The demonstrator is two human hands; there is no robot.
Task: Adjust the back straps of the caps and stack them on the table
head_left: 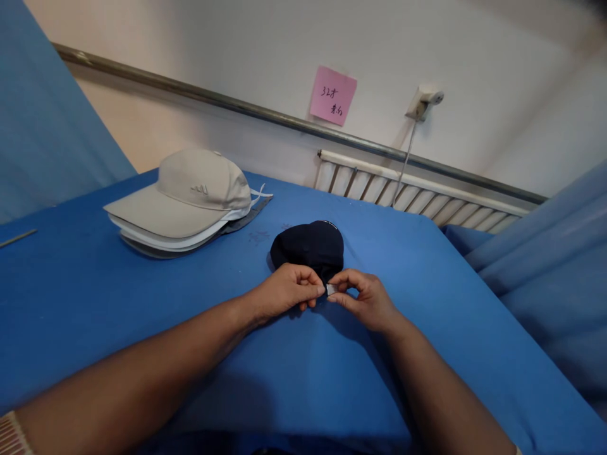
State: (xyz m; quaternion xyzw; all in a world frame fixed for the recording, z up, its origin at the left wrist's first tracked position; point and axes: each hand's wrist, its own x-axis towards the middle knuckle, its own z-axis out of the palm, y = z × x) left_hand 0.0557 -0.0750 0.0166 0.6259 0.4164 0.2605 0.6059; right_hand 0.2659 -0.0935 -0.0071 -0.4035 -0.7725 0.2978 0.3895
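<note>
A dark navy cap (308,245) rests on the blue-covered table, in front of both hands. At its near edge, my left hand (294,287) is pinched closed on what looks like the cap's dark strap, mostly hidden by the fingers. Close beside it, the thumb and fingers of my right hand (363,296) grip a small silver metal buckle (331,289). The two sets of fingertips almost meet there. I cannot make out whether the strap runs through the buckle.
Stacked caps (194,183), beige on top with white and grey below, stand at the left on the blue cloth (227,373). A thin stick (18,238) lies far left. Behind are a radiator (370,183), a metal rail (227,104), a pink note (333,95), a plugged-in cord (406,155) and blue curtains (554,272).
</note>
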